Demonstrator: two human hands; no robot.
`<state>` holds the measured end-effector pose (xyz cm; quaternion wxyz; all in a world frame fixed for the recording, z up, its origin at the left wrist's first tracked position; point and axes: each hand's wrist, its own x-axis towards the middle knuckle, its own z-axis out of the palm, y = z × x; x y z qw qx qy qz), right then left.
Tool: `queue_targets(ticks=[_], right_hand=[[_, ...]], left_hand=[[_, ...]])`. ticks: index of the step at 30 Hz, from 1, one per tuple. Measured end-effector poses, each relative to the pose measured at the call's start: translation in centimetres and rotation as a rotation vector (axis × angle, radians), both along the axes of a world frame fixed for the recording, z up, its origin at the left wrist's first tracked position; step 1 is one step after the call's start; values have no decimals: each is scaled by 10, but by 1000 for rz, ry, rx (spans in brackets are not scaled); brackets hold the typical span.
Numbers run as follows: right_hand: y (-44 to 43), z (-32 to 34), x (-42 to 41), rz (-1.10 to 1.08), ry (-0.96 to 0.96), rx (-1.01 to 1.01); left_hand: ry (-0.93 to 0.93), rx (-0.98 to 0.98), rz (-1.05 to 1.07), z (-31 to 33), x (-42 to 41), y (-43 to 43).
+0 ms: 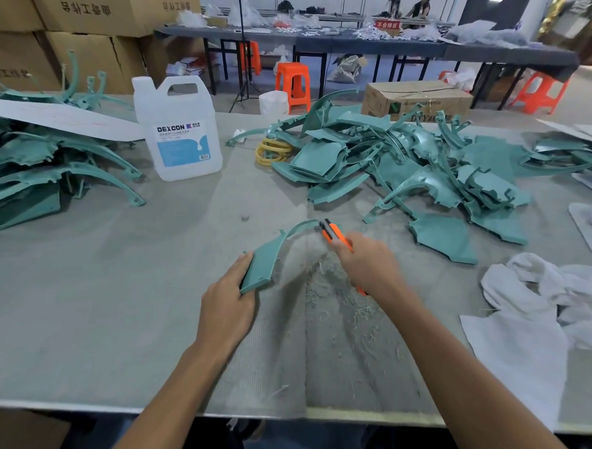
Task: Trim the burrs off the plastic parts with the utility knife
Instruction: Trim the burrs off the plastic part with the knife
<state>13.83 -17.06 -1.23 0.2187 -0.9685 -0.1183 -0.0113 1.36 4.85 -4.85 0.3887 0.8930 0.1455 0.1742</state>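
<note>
the left hand (230,289) grips the wide, flat end of a curved teal plastic part (270,253), thumb along its near edge and the other fingers wrapped round behind it, mostly hidden. the part is tilted up off the grey bench (100,301) near the front middle, and its narrow arm arcs away to the right. the right hand (367,263) holds an orange utility knife (336,237), fingers curled tight round the handle, with the back of the hand towards the camera. the knife's black head meets the far tip of the part's narrow arm.

pale plastic shavings (339,303) lie scattered on the bench under and in front of both hands. a heap of teal plastic parts (424,171) is piled behind to the right, and another stack of teal plastic parts (38,168) sits at the far left. between them stands a white plastic jug with a blue label (179,129), with yellow rings (272,153) near it. crumpled white cloth (537,300) lies at the right.
</note>
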Motion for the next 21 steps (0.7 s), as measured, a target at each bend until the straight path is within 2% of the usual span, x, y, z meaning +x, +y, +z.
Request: queue_targets(ticks=[3,6,9,13,18,21], right_hand=[[-12,-7,26,-118,20,-185],[-23,-7,40,-198,102,-200],[-28,-2,36,-197,43,-141],[-23,10,4,44,-43,59],[-21,52,-31,388,-49,-40],[-22,81,-42,517,-45,-184]], left_hand=[[-8,-6,-17,0,-1,0],[-21,-41,-13,-1,-1,1],[-12,-43,-8,-2,0,0],[-3,-30,2,-2,1,1],[8,-6,30,-4,3,2],[2,-14,28,-5,3,2]])
